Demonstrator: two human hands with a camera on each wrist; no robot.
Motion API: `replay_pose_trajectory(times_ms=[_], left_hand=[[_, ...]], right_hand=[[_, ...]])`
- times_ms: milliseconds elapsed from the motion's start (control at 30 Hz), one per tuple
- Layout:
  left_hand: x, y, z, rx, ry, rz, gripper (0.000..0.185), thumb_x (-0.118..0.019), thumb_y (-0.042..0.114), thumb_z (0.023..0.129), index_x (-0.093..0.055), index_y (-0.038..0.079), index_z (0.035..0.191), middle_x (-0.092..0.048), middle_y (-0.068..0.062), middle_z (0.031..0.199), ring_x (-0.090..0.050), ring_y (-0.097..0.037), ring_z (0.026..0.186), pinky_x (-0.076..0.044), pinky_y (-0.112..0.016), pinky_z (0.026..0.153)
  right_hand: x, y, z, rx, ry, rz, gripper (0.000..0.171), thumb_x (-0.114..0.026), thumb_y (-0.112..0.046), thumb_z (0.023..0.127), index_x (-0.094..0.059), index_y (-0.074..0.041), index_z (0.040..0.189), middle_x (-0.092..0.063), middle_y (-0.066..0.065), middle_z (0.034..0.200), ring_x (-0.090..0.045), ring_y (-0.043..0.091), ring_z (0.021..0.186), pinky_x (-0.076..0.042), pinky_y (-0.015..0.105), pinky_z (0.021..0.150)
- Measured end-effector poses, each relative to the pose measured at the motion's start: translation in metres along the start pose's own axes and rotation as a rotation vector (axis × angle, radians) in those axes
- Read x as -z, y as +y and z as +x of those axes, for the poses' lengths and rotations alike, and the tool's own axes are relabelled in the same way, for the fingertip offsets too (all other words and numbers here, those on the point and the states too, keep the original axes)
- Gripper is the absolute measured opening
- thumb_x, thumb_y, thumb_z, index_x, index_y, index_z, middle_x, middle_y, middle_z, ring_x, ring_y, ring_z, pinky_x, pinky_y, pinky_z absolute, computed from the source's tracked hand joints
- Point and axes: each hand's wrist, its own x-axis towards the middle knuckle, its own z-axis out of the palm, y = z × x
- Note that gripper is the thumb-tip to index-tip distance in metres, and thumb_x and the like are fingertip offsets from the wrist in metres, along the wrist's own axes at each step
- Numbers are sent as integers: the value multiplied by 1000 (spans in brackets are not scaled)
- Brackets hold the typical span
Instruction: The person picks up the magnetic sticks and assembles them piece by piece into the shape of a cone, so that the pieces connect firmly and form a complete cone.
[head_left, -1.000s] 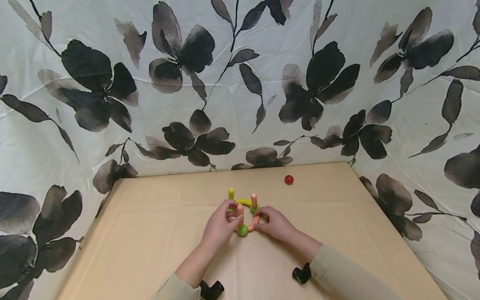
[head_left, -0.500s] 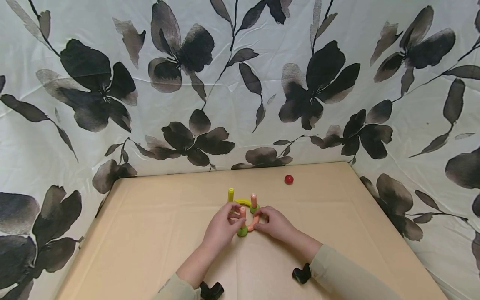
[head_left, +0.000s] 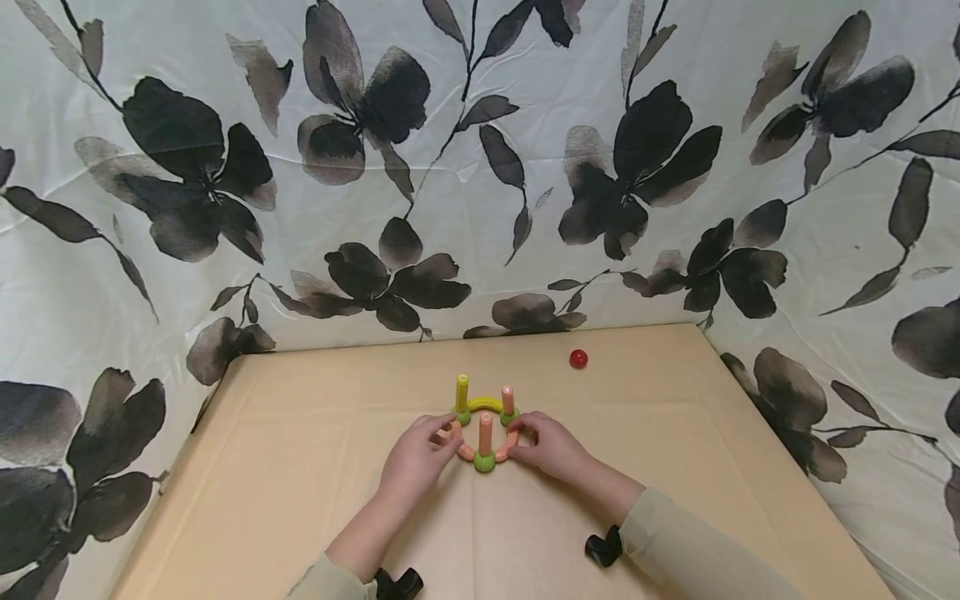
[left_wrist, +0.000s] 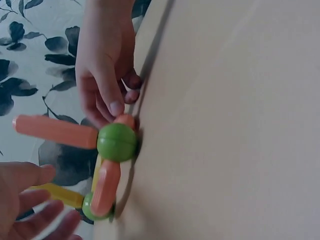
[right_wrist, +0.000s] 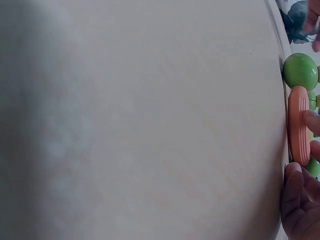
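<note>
On the tabletop stands a ring-shaped toy build of green balls, curved bars and upright rods. An orange rod (head_left: 486,435) stands upright on the front green ball (head_left: 484,462). My left hand (head_left: 415,460) is beside the left curved orange bar (head_left: 466,452); the left wrist view shows its fingers spread and apart from the bar. With thumb and fingers, my right hand (head_left: 553,447) pinches the right curved orange bar (right_wrist: 298,127). Behind are a yellow rod (head_left: 462,392), a yellow curved bar (head_left: 486,404) and another orange rod (head_left: 507,400) on green balls.
A red ball (head_left: 578,359) lies near the far edge of the tan tabletop (head_left: 315,467). Floral fabric (head_left: 517,208) hangs behind and at the sides. Black wrist devices (head_left: 603,547) sit close to both sleeves.
My left hand has let go of the front orange rod and moved left. That rod shifted slightly right and now stands upright on its ball. My right hand has stayed in place.
</note>
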Motion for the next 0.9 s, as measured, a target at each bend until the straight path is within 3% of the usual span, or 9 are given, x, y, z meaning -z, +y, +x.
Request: replay_pose_trajectory(times_ms=[233,500,800,900], left_hand=[[-1,-13,4,64,-59,39,46,-74,28,90,-65,10,132,-67,-2,106,-65,-17,91,-52,-36,74],[-7,-23,11,120,-113,14,54,-77,29,87,-62,9,134,-71,-2,107,-64,-19,96,-51,-46,87],[-11,-26,13,111,-113,17,51,-78,27,84,-66,12,131,-66,2,94,-56,-15,82,-49,-39,77],[-12,-27,13,115,-107,17,51,-78,27,84,-66,13,131,-67,1,94,-57,-15,84,-49,-40,78]], right_hand=[[0,2,1,7,-1,-1,31,-81,-23,84,-70,-16,112,-58,-1,96,-49,16,78,-42,31,68],[0,3,1,17,9,7,30,-81,-22,83,-70,-16,110,-60,-2,100,-50,15,79,-43,30,69],[7,2,-1,-13,48,65,24,-80,-22,85,-73,-19,108,-63,-3,105,-53,16,83,-47,30,73],[13,3,-1,-36,82,88,21,-79,-21,86,-73,-19,106,-64,-1,107,-54,17,81,-49,29,68]])
